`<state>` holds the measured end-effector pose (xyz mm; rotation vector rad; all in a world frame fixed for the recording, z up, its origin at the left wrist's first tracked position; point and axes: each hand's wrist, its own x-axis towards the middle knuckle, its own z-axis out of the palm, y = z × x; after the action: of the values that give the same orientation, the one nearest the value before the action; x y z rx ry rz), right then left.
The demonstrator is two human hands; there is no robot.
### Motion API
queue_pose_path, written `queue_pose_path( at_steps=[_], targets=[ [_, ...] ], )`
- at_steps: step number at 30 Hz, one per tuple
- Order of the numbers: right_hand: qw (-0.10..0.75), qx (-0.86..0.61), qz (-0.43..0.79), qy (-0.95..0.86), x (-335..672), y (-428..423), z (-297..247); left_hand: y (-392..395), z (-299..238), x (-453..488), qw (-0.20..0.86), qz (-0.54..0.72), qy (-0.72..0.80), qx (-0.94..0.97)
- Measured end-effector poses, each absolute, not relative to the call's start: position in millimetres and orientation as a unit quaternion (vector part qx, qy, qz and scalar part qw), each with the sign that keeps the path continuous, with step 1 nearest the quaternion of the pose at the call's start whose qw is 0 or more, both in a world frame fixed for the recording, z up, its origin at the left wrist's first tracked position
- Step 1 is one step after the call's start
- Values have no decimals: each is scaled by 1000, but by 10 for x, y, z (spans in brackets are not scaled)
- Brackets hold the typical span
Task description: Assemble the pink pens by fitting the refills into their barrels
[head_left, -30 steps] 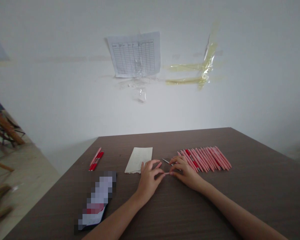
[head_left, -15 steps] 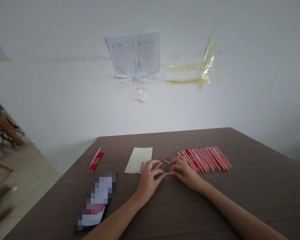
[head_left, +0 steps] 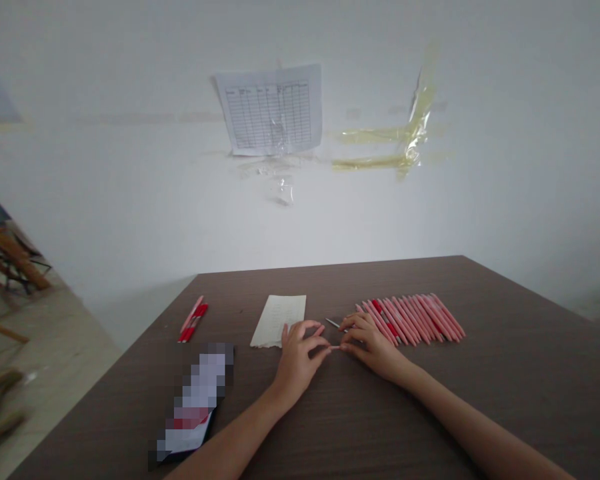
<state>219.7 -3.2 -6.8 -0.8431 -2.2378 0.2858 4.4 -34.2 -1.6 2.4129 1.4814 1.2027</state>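
Note:
Fingertips of my left hand (head_left: 300, 355) and my right hand (head_left: 371, 343) meet over the middle of the table, pinching a short, thin pink pen part (head_left: 335, 347) between them from either side. Something pink also shows by the left index finger, too small to make out. A slim silver-grey pen piece (head_left: 332, 323) lies just beyond my right hand, its near end hidden by the fingers. Right beside that hand is a row of pink pens (head_left: 415, 320), with a few red ones among them. Behind my left hand lies a cream paper sheet (head_left: 279, 313) with faint writing, partly covered by the fingers.
On the left of the brown table (head_left: 360, 427) lie a pink pen (head_left: 191, 315) and red pens (head_left: 194, 324). A phone-like object with a blurred screen (head_left: 197, 393) is near my left forearm. The wall stands behind the table, with a taped printed sheet (head_left: 273, 110).

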Motion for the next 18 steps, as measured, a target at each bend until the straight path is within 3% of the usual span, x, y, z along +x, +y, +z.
queue_pose_path(
  at_steps=[8, 18],
  targets=[
    [370, -367, 43, -852, 2372, 92, -60, -337, -9, 30, 54, 399, 505, 764],
    [303, -485, -35, -820, 2631, 194, -111, -318, -15, 12, 64, 399, 541, 738]
  ],
)
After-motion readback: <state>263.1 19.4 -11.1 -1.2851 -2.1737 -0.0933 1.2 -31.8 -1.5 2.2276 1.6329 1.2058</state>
